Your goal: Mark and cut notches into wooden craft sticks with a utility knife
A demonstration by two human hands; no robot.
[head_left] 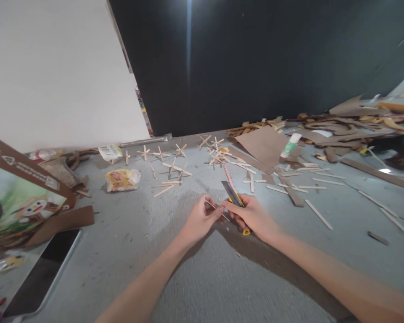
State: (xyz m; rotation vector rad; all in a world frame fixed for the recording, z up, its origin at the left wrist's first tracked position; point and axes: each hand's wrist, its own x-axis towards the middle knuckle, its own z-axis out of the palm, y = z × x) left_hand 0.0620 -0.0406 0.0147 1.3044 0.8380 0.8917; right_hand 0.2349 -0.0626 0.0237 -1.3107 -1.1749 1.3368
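My left hand (202,217) pinches a thin wooden stick (217,210) over the grey floor, fingers closed on it. My right hand (252,215) is closed on a yellow utility knife (234,195) whose dark blade points up and away; its yellow end shows below my palm. The blade's base meets the stick between the two hands. Beyond them lie several crossed-stick shapes (175,168) and loose flat sticks (318,214).
A printed cardboard box (23,197) and a dark tablet (43,273) lie at the left. A snack packet (123,179) sits ahead left. Brown cardboard sheet (264,146), a glue stick (290,145) and a heap of cardboard scraps (363,119) fill the right. A dark wall stands behind.
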